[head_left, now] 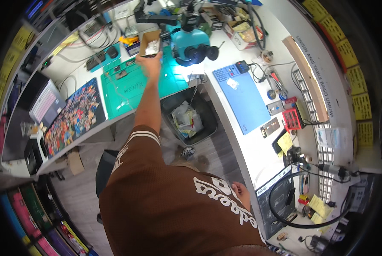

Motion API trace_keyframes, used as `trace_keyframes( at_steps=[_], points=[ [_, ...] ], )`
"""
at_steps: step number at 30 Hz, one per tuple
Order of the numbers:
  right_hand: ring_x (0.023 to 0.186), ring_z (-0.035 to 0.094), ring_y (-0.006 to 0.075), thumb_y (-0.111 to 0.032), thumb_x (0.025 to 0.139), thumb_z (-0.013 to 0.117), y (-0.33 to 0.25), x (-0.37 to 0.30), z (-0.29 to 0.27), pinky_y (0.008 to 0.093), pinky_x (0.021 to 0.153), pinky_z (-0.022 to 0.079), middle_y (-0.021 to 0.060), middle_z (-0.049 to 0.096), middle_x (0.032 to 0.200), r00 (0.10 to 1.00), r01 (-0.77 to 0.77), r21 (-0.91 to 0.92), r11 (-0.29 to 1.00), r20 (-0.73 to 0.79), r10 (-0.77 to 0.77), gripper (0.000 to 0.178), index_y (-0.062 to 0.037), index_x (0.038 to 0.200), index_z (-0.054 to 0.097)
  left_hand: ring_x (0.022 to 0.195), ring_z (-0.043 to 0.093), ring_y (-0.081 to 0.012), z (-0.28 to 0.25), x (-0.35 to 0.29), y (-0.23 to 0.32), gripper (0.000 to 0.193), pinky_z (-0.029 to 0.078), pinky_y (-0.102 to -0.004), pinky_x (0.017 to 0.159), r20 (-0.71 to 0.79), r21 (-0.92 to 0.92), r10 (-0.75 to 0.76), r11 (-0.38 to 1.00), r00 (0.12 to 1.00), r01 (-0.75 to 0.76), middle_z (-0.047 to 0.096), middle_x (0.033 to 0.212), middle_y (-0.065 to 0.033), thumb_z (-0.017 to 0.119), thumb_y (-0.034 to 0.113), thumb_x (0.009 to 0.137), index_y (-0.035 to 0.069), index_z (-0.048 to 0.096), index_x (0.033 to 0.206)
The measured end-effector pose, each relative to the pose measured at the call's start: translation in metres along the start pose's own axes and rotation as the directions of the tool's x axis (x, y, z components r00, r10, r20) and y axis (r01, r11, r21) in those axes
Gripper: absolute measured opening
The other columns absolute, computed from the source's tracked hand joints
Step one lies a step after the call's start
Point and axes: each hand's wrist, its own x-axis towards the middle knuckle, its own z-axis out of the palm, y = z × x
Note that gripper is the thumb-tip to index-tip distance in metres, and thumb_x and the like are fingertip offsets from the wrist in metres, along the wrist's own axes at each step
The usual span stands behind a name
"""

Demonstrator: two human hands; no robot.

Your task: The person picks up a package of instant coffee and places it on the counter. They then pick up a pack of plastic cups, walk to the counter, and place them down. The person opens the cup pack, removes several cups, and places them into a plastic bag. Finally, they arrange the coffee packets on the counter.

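My left arm reaches across to the far bench. There my left hand is closed on the near edge of a small open cardboard box. Whitish packets or papers lie in the box. It stands at the back of the green work mat, left of a turquoise microscope. Down by my right side, my right hand is partly covered by my brown shirt. Its fingers look curled, and whatever they hold, if anything, is hidden. The right bench's edge is close beside it.
A black bin with plastic waste stands below the bench corner. On the right bench lie a blue mat, a red rack and a dark laptop part. A laptop and a patterned mat occupy the left.
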Motion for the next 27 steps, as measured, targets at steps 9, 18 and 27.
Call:
trace_keyframes(
  at_steps=[9, 18, 27],
  points=[
    [0.094, 0.075, 0.0334, -0.03, 0.101, 0.069, -0.044, -0.006, -0.018, 0.0402, 0.085, 0.057, 0.0229, 0.076, 0.104, 0.996, -0.091, -0.106, 0.99, -0.033, 0.088, 0.037, 0.0018, 0.12, 0.073, 0.116, 0.062, -0.0502, 0.049, 0.064, -0.013, 0.128, 0.058, -0.0573, 0.092, -0.173, 0.132, 0.136, 0.985, 0.975, -0.114, 0.04, 0.141, -0.0285, 0.099, 0.058, 0.06, -0.001, 0.027, 0.148],
    [0.093, 0.073, 0.0368, -0.031, 0.099, 0.068, -0.051, -0.018, -0.03, 0.0435, 0.085, 0.057, 0.0201, 0.076, 0.104, 0.986, -0.136, -0.137, 0.981, -0.113, 0.121, 0.035, -0.0015, 0.117, 0.074, 0.106, 0.066, -0.0429, 0.046, 0.081, -0.034, 0.059, 0.059, -0.0539, 0.082, 0.183, 0.306, 0.578, 0.735, 0.795, -0.605, 0.046, 0.134, -0.0176, 0.082, 0.046, 0.09, 0.011, 0.062, 0.133],
    [0.096, 0.071, 0.0374, -0.035, 0.1, 0.066, -0.043, -0.013, -0.034, 0.0477, 0.085, 0.055, 0.0176, 0.075, 0.1, 0.989, -0.119, -0.151, 0.981, -0.104, 0.104, 0.034, -0.0059, 0.116, 0.075, 0.1, 0.074, -0.0375, 0.028, 0.133, -0.042, 0.059, 0.056, -0.05, 0.082, 0.359, 0.366, 0.523, 0.683, 0.773, -0.632, 0.079, 0.111, -0.0134, 0.075, 0.063, 0.09, 0.011, 0.075, 0.119]
  ],
)
